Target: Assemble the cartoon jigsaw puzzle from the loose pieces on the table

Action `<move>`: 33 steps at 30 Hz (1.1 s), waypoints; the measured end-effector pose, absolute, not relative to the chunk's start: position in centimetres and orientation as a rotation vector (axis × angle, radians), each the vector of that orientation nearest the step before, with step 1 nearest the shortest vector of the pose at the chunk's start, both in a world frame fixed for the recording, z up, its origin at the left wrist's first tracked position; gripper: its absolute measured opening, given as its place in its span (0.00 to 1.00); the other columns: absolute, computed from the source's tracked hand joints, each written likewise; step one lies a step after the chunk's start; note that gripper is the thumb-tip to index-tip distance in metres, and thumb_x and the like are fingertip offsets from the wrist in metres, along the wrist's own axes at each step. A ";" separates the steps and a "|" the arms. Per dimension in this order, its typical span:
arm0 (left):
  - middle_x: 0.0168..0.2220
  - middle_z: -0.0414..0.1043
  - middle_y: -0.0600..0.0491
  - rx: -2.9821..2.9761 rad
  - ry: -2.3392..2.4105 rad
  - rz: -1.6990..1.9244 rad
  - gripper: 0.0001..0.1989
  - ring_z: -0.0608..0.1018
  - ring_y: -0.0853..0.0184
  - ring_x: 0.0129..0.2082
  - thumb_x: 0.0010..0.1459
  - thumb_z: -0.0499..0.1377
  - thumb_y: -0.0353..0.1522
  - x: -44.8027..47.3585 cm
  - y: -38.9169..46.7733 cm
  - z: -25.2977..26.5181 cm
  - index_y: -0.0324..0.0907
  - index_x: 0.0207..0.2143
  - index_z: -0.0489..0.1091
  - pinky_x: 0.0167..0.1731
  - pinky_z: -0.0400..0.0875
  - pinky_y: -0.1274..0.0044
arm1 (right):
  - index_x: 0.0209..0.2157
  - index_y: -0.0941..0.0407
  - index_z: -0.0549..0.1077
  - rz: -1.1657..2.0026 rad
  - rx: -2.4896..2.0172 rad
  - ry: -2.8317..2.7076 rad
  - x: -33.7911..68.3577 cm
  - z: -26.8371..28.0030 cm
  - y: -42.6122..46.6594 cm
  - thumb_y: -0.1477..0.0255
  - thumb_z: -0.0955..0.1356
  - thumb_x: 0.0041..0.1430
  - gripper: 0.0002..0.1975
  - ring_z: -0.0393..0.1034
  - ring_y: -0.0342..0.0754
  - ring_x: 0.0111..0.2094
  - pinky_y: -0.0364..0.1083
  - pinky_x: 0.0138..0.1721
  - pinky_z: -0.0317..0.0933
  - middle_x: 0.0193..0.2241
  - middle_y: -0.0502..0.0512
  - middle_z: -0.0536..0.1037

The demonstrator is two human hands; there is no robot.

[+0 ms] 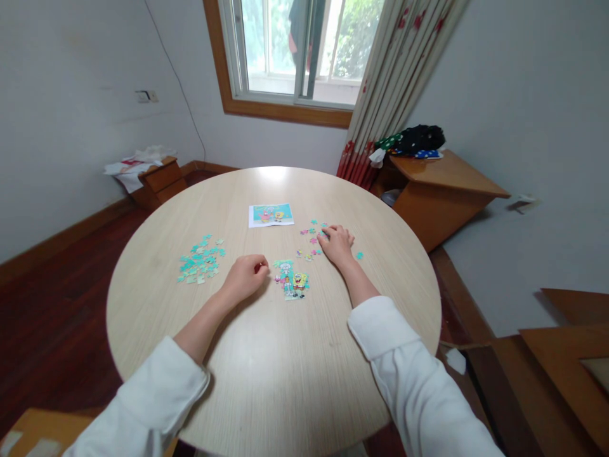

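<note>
A partly joined jigsaw puzzle (287, 285) with cartoon figures lies on the table near its middle. Just left of it rests my left hand (245, 277), its fingers curled closed; whatever may be inside them is hidden. My right hand (337, 244) is palm down with fingers apart, over loose pink and teal puzzle pieces (313, 240); some pieces are covered by its fingers. A heap of teal and pale green puzzle pieces (200, 261) is spread to the left of my left hand. Beyond both hands lies a printed reference picture (271, 215) showing similar figures.
All of this is on a round, light wooden table (266, 381). One teal piece (360, 256) sits apart, right of my right hand. Around the table are a window, a curtain (380, 89), a wooden cabinet (428, 203) with cloths on top, and a cardboard box (52, 425).
</note>
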State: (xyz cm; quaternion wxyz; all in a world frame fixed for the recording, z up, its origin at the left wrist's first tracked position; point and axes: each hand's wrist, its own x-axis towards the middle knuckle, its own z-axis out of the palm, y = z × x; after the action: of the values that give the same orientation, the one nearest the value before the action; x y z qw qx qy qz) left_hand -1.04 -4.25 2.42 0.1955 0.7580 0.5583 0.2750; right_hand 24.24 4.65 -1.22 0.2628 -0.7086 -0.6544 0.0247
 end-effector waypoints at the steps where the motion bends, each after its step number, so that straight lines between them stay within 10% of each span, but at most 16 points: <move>1: 0.20 0.70 0.54 2.124 1.563 0.770 0.09 0.67 0.71 0.21 0.48 0.52 0.26 -1.0 -4.2 2.4 0.38 0.21 0.71 0.26 0.57 0.78 | 0.43 0.53 0.75 0.072 -1.920 -1.768 24.2 -1.2 4.7 0.65 0.64 0.57 0.15 0.59 0.55 0.50 0.55 0.50 0.48 0.48 0.59 0.71; 33: 0.21 0.70 0.53 2.122 1.563 0.740 0.10 0.67 0.70 0.22 0.48 0.51 0.27 -0.9 -4.4 2.9 0.38 0.22 0.71 0.26 0.57 0.78 | 0.42 0.58 0.68 0.050 -1.960 -1.762 24.2 -1.5 5.0 0.66 0.65 0.55 0.14 0.60 0.57 0.50 0.55 0.51 0.49 0.46 0.63 0.71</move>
State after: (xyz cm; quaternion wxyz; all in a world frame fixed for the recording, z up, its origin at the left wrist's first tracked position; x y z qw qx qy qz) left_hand -0.87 -4.43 2.91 0.2007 0.7594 0.5594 0.2646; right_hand 24.20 5.00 -1.47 0.2499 -0.7200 -0.6471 0.0184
